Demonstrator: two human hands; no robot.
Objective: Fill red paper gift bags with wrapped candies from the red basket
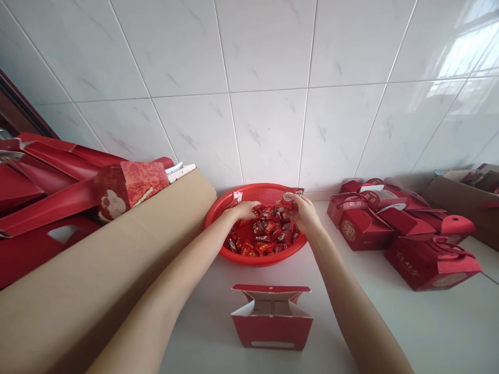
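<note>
A red plastic basket (218, 244) stands against the tiled wall, with many wrapped candies (268, 228) in red and dark wrappers inside. My left hand (245, 210) reaches over its left side, fingers curled down at the candies; what they hold, if anything, is hidden. At the right side of the rim, my right hand (306, 212) is closed on a red wrapped candy (287, 200), thumb and fingers pinching it above the pile. Nearer to me, between my forearms, a small red gift box (273, 331) stands upright with its top flaps apart and its pale inside showing.
Several closed red gift boxes (366, 228) with ribbons sit together on the right of the white tabletop (351, 306). On the left, a large cardboard box (128, 249) holds folded red boxes (70, 161). Another cardboard box (448, 200) stands at the far right.
</note>
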